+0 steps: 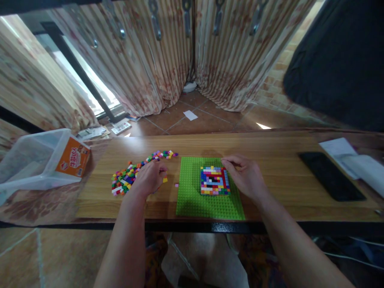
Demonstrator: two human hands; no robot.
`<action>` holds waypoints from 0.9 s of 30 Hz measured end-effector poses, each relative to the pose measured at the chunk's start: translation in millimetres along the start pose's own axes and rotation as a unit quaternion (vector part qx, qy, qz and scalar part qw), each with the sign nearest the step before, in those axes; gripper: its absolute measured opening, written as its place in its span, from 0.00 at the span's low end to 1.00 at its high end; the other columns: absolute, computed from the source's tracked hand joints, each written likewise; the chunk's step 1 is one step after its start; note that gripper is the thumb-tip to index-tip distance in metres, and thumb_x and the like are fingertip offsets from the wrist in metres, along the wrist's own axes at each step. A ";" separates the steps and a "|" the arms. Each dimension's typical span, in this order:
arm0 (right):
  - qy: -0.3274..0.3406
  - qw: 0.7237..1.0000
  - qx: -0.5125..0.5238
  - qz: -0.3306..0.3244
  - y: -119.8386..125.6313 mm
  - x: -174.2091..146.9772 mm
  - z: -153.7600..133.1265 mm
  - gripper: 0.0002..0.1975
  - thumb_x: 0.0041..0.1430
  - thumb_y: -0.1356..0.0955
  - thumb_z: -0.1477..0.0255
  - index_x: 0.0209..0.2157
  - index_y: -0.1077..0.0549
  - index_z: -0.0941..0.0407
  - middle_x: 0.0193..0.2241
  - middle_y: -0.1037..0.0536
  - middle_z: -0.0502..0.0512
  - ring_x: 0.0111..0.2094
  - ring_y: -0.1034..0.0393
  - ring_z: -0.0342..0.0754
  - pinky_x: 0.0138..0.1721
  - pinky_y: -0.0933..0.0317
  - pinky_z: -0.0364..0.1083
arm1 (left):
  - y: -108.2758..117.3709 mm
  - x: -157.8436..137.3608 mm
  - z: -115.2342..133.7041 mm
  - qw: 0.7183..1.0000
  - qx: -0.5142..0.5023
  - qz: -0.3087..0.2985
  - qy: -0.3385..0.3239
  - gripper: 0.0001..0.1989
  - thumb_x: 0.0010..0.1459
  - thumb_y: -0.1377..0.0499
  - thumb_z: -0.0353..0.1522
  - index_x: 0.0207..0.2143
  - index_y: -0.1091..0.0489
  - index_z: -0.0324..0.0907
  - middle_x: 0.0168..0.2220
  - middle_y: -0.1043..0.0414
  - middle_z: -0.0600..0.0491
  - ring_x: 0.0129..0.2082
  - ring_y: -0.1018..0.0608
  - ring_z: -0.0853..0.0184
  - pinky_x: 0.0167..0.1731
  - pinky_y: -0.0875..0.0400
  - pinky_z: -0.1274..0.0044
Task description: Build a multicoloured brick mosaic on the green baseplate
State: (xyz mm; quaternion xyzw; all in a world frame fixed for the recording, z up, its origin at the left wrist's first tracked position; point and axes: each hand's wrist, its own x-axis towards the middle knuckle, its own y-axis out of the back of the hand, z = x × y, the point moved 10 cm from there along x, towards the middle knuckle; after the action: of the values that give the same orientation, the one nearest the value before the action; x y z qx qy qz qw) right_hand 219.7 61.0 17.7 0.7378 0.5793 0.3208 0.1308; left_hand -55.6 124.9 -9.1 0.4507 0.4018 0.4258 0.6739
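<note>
A green baseplate [192, 204] lies on the table, bearing a square build of toy bricks [211, 188] in many colours with low walls around inner gaps. At the build's upper right corner is my right hand [244, 174], thumb and forefinger pinched together; whatever sits between the fingertips is too small to make out. My left hand [150, 176] is closed, fingers curled down, at the right side of a pile of loose toy bricks [127, 176]. Its fingertips are partly hidden. Beside them lies a yellow brick [165, 180], and a pink brick [177, 185] rests near the baseplate's left edge.
A clear plastic bin [39, 160] with an orange label stands left of the wooden table [279, 160]. To the right lie a black phone-like slab [333, 176] and white paper [339, 150]. Curtains [168, 68] hang beyond, and a dark covered shape [339, 64] looms at upper right.
</note>
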 end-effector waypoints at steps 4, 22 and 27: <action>0.001 1.000 0.000 0.009 3.2 1.1 0.0 0.10 0.63 0.34 0.68 0.33 0.21 0.54 0.34 0.19 0.53 0.37 0.25 0.48 0.41 0.35 0.46 | 9.7 0.2 3.9 0.999 -0.008 0.035 -0.017 0.08 0.57 0.45 0.27 0.29 0.27 0.42 0.32 0.24 0.49 0.34 0.24 0.61 0.36 0.35 0.72; 0.076 0.988 0.124 -0.051 -12.1 -5.7 -40.7 0.08 0.64 0.33 0.70 0.38 0.20 0.52 0.38 0.20 0.53 0.42 0.25 0.47 0.46 0.33 0.47 | -21.6 -4.6 117.4 0.803 -0.572 0.011 -0.166 0.12 0.56 0.37 0.32 0.43 0.28 0.41 0.36 0.22 0.52 0.37 0.20 0.67 0.41 0.25 0.74; 0.063 0.981 0.172 -0.063 -15.7 -5.2 -36.5 0.07 0.63 0.31 0.68 0.36 0.19 0.51 0.39 0.21 0.53 0.42 0.25 0.46 0.47 0.33 0.47 | -19.2 -2.5 115.6 0.780 -0.611 -0.004 -0.137 0.18 0.54 0.34 0.34 0.47 0.30 0.41 0.35 0.20 0.52 0.33 0.20 0.68 0.39 0.24 0.75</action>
State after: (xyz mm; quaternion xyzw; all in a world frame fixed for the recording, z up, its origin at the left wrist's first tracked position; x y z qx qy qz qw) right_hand 184.1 54.2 34.9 0.6894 0.6785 0.2532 -0.0149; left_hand 54.7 87.5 4.3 -0.0040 -0.0371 0.5131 0.8575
